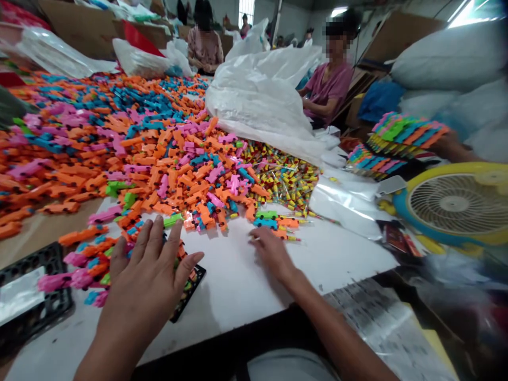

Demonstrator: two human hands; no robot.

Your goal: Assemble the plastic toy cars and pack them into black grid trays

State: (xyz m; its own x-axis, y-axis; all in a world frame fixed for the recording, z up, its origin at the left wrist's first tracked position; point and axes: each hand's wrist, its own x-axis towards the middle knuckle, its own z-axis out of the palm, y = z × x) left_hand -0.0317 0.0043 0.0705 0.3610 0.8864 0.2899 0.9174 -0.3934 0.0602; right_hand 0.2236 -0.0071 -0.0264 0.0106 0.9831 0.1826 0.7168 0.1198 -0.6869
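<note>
My left hand [145, 275] is spread flat, palm down, over small toy cars and a black tray with holes [197, 276], which it partly hides. Bright plastic toy cars [85, 259] in pink, orange, blue and green lie beside its fingers. My right hand [273, 254] is bent, its fingertips pinched together low over the white work surface [234, 270]; what they hold, if anything, is too small to make out. Just beyond those fingertips lies a short row of toy cars [266, 223] with clear, thin yellow-tipped pieces at their right ends.
A large heap of toy cars [159, 159] spreads across the far left. Small yellow pieces [286, 182] are piled beside a white plastic bag [257, 100]. Another black tray [59, 296] is at left, a fan [456, 203] at right. Co-workers [327, 92] sit beyond.
</note>
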